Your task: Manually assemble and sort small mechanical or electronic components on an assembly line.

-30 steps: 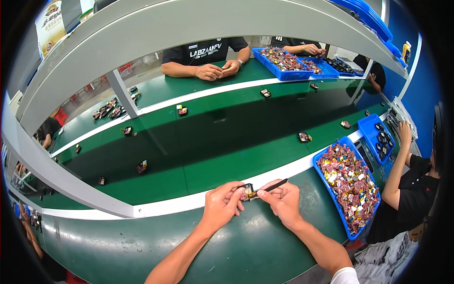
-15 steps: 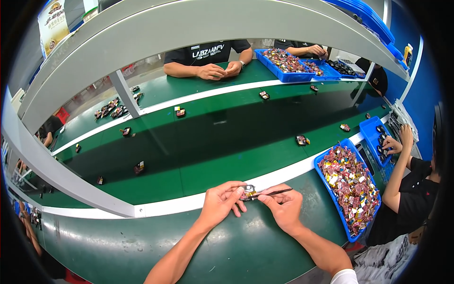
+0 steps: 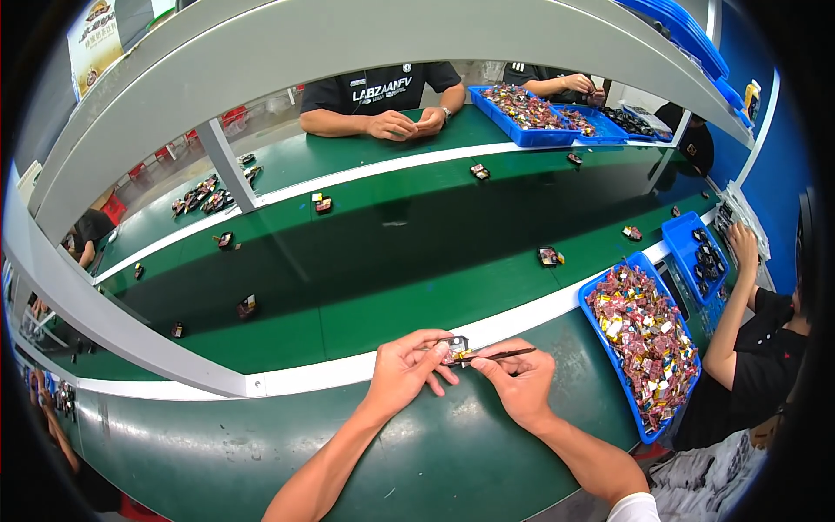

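Note:
My left hand (image 3: 402,372) pinches a small black plastic casing (image 3: 461,342) between thumb and fingers, above the near edge of the green bench. Inside the casing sit small yellow and pale parts, too small to make out fully. In my right hand (image 3: 522,384) is a dark pair of tweezers (image 3: 511,352), gripped between thumb and fingers. Its tip reaches the casing's right side, beside my left fingertips. A blue tray (image 3: 584,306) heaped with small reddish, yellow and white electronic parts stands to the right of my right hand.
Beyond a white rail (image 3: 348,377) runs a green conveyor belt (image 3: 365,326) carrying several black casings. A grey frame (image 3: 130,335) arches over the left. At right, a co-worker works by a blue tray (image 3: 674,228) of black pieces. More people and trays line the far side.
The casings on the belt have shifted slightly left. The co-worker at right has drawn one hand away from the tray of black pieces. My hands stay nearly in place, holding the same things.

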The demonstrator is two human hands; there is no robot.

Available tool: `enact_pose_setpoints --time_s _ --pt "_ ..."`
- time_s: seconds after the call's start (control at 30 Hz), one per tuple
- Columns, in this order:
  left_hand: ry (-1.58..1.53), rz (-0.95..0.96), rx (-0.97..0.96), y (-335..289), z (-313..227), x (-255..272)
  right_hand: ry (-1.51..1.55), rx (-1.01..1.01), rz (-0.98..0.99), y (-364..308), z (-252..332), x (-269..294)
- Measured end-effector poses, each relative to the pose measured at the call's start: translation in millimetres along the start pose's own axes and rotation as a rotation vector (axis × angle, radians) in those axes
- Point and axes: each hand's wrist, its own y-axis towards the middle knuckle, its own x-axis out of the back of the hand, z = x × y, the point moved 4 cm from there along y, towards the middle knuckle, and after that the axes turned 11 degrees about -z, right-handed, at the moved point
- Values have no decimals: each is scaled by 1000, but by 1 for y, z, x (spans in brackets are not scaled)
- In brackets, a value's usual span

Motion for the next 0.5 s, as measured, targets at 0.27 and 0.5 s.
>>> enact_pose_setpoints --time_s 0.27,0.5 --pt "5 -2 -11 -1 1 -1 8 1 -20 -1 1 -2" --pt "5 -31 6 -1 0 1 -70 59 -49 4 6 1"
